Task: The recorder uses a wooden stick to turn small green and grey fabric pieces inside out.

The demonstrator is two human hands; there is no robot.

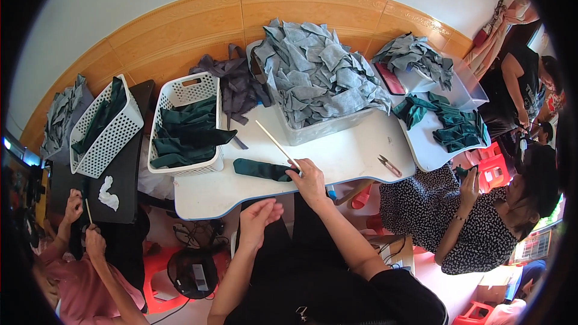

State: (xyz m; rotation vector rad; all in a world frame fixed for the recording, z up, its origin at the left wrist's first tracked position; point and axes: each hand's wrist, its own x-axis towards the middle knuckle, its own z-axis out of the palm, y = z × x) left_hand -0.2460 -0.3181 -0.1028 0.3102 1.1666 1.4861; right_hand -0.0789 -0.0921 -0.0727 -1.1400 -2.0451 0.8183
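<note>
A pale, thin wooden stick [274, 141] slants up and left from my right hand [310, 182], whose fingers are closed on it at the table's front edge. Below the stick, a dark green velvety fabric strip [259, 169] lies flat on the white table, rounded at its left end. Its right end reaches under my right fingertips; whether they also pinch it, I cannot tell. My left hand [259, 221] is in the air just in front of the edge, fingers stretched and slightly curved, holding nothing.
Behind stands a grey tub [301, 135] heaped with grey-backed pieces. White baskets [189, 87] with green strips are at left. Thread snips [390, 167] and a phone [390, 79] lie to the right. Co-workers sit on both sides; one at left handles another stick [90, 210].
</note>
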